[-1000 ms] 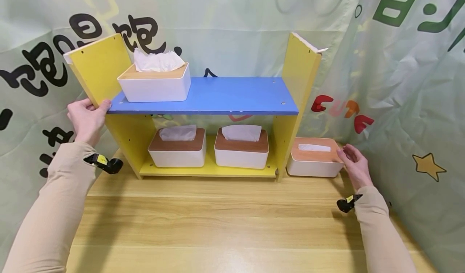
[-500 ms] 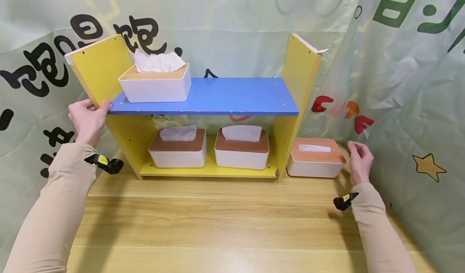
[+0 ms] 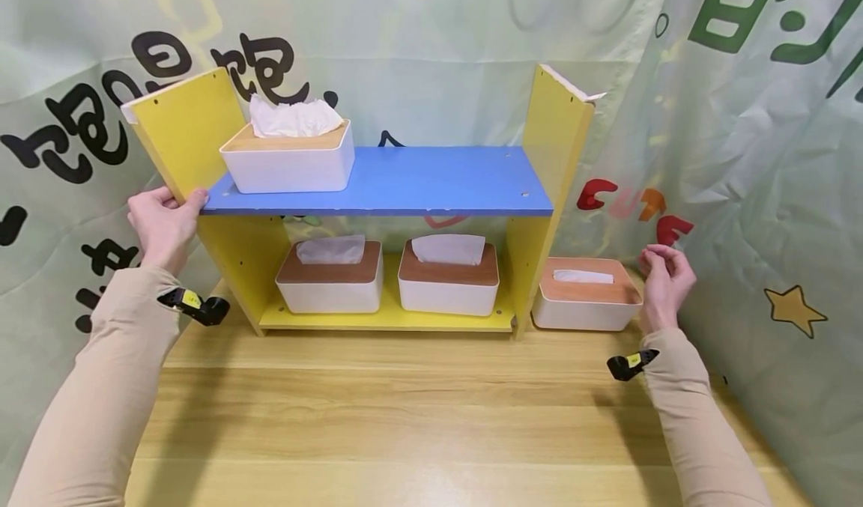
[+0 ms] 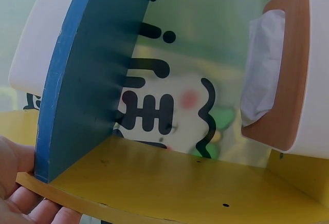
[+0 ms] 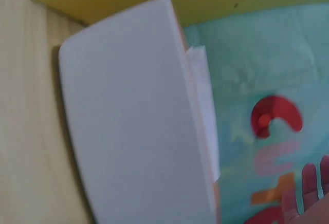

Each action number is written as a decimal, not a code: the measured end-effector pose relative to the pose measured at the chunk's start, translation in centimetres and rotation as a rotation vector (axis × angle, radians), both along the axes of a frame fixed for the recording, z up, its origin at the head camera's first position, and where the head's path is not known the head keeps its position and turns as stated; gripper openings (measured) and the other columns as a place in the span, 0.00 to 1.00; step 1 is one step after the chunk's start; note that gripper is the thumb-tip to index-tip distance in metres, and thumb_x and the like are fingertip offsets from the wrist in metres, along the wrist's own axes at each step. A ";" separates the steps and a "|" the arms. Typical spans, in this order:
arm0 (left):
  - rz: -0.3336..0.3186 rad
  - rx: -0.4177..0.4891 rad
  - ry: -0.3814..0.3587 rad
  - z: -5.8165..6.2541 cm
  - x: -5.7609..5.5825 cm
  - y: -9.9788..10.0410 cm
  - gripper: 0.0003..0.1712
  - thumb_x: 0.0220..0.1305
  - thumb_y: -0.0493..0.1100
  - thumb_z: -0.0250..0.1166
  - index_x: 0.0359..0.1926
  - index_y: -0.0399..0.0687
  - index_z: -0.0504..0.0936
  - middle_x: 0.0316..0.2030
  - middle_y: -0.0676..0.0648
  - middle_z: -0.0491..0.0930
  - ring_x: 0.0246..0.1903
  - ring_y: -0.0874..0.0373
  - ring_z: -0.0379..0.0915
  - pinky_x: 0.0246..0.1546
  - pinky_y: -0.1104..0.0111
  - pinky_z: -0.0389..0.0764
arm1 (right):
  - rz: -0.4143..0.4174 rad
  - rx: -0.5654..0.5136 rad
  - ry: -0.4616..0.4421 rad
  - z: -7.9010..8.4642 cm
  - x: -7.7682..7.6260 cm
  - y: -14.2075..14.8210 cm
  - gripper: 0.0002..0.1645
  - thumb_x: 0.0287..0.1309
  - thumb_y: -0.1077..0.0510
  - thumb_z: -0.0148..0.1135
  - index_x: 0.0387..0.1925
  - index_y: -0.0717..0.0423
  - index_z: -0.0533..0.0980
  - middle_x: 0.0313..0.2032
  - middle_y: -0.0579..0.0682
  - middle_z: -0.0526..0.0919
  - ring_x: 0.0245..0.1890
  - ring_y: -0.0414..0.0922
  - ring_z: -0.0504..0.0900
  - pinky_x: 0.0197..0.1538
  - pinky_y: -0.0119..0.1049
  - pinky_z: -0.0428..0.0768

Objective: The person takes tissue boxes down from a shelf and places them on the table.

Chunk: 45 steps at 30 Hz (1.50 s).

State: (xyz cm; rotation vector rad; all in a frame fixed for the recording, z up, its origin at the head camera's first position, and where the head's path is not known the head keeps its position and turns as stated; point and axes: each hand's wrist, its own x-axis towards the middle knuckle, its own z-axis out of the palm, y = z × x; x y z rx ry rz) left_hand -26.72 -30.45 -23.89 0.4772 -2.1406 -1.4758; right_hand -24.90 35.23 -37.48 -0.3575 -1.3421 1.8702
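Note:
My left hand (image 3: 164,222) grips the front edge of a yellow-and-blue shelf (image 3: 445,181) where its blue board meets the left side panel. In the left wrist view the thumb lies against the blue board (image 4: 46,131), and the fingers curl behind the yellow panel (image 4: 154,193). To the right of the shelf, a white tissue box (image 3: 583,314) with a wooden lid stands on the table. My right hand (image 3: 667,282) hovers just right of this box, fingers loosely bent, holding nothing. The right wrist view shows the box's white side (image 5: 128,116), apart from the fingers (image 5: 309,185).
On the upper left of the shelf sits a tissue box (image 3: 290,170) with tissue sticking up. Two more, a left tissue box (image 3: 330,296) and a right tissue box (image 3: 448,297), stand on the lower level. A printed cloth (image 3: 762,192) hangs behind and beside the wooden table (image 3: 404,410).
My right hand has let go of the tissue box's right side, moved off to the right, then risen slightly. My left hand stays on the shelf.

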 end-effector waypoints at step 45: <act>-0.006 0.007 0.001 0.0 0.1 0.0 0.31 0.65 0.46 0.67 0.66 0.36 0.74 0.10 0.79 0.69 0.20 0.86 0.71 0.28 0.90 0.75 | 0.530 0.397 0.518 12.2 4.9 -17.6 0.16 0.59 0.79 0.54 0.46 0.70 0.81 0.38 0.49 0.89 0.40 0.45 0.88 0.51 0.34 0.87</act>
